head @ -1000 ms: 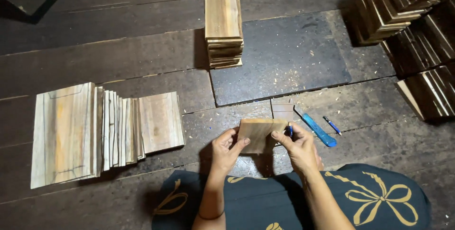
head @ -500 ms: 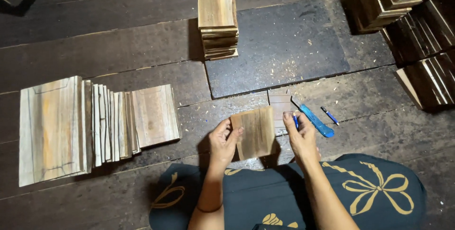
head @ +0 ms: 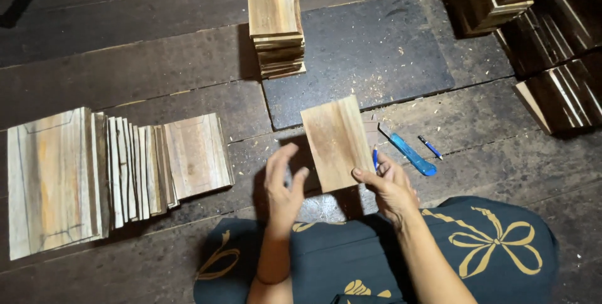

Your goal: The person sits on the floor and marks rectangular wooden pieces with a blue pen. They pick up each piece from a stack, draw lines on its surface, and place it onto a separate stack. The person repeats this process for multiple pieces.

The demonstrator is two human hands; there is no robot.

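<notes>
wooden board [head: 337, 143] gripped by right hand [head: 390, 186], left hand [head: 283, 186] beside

Open floor between fanned boards [head: 113, 175] and board stack [head: 274, 22], cutter [head: 407, 153] right

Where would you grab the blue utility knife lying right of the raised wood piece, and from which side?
Take the blue utility knife by its thicker lower-right body, probably from above with fingers across its width. It lies flat and diagonal on the plank floor, its narrow end pointing up-left toward the wood piece that the right hand holds, and the blue pen lies close beside it.
</notes>
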